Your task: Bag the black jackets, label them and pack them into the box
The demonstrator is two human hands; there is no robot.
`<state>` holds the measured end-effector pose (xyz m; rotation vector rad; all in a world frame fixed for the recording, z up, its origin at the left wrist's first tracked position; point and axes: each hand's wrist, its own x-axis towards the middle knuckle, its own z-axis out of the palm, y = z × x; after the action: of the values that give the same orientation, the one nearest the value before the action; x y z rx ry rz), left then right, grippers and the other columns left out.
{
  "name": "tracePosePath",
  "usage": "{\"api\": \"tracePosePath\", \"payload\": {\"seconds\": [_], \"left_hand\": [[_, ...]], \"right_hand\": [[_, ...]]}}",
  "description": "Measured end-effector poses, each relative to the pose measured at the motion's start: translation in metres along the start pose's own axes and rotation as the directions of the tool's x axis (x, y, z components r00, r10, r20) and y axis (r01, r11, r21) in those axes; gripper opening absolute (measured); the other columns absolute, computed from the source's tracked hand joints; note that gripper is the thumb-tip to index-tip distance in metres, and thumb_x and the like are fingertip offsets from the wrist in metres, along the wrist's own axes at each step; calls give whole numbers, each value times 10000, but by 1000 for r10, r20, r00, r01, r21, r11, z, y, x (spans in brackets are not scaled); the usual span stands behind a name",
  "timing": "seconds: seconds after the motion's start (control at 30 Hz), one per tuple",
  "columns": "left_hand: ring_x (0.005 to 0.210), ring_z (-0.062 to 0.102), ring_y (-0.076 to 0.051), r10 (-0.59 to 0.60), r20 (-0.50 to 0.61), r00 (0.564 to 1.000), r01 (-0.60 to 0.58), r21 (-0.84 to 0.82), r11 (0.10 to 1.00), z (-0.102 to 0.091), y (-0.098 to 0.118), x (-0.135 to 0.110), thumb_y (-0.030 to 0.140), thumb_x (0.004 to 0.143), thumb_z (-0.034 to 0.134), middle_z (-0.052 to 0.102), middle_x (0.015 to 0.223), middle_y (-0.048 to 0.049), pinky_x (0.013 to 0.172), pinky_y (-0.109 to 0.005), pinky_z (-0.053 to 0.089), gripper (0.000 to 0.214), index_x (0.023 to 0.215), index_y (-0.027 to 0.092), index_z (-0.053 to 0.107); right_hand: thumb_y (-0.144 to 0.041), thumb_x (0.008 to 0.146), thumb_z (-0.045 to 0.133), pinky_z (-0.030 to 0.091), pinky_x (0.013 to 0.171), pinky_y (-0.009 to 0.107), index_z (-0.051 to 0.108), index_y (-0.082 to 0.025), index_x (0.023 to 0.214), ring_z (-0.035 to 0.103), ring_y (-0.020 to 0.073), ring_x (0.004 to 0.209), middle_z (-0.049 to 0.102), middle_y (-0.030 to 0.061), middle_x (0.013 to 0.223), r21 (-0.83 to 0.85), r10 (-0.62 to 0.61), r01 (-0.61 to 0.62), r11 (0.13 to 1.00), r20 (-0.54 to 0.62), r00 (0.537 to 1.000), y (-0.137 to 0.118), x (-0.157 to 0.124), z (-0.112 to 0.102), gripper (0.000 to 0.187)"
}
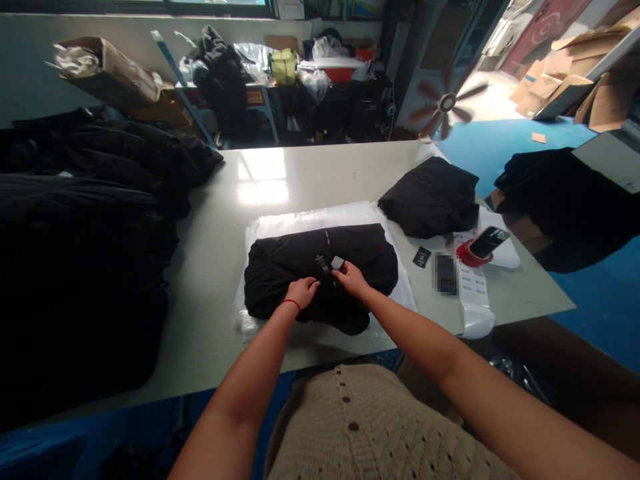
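Note:
A folded black garment lies on a clear plastic bag in the middle of the table. A small black tag and a white tag rest on top of the garment. My right hand pinches at the white tag. Just left of it, my left hand, with a red thread around the wrist, rests on the garment close to the black tag. Whether its fingers grip anything is hidden.
Large piles of black garments fill the table's left side. To the right are another black bundle, a red tape roll, a phone, a white label strip and a black tag. Cardboard lies beyond.

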<state>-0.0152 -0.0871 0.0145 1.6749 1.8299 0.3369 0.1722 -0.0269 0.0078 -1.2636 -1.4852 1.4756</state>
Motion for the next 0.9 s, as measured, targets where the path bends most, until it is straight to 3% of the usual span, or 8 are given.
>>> {"api": "tracePosePath", "payload": {"seconds": [0.17,0.37,0.6,0.77,0.9], "left_hand": [[1073,633,-235,-170,79,982,155,169,973,-13,18,20,437,930,386,716,1114,-61,943,-344,422,384,1092,248,677],[1122,610,-223,-257,97,961,237,180,955,-14,25,29,438,939,353,702,1156,-44,973,-354,394,381,1110,274,651],[1155,596,-256,-304,115,946,285,154,946,-14,25,40,438,931,336,688,1188,-72,991,-410,383,406,1120,257,647],[1155,596,-254,-319,122,940,301,141,943,-13,24,41,453,919,350,688,1186,-69,997,-406,377,403,1091,266,664],[1161,593,-257,-342,134,930,326,131,936,-12,25,45,477,905,374,687,1190,-78,1006,-416,373,408,1085,265,672]], "right_hand": [[-212,739,650,532,809,333,629,-177,874,670,183,804,720,33,855,-42,101,-103,994,-50,994,7,26,3,141],[-219,772,628,560,739,319,628,-176,927,673,176,778,714,39,888,-79,161,-165,983,-66,985,14,39,9,160],[-233,778,636,517,836,313,632,-180,957,662,170,846,711,39,925,-279,40,-58,959,-70,997,3,49,9,187],[-320,779,639,511,769,304,634,-174,891,651,184,773,696,40,827,-429,137,-185,884,-141,981,0,46,5,184],[-329,731,681,501,753,285,602,-182,922,654,198,830,698,61,893,-457,216,-307,835,-240,946,3,45,2,254]]}}
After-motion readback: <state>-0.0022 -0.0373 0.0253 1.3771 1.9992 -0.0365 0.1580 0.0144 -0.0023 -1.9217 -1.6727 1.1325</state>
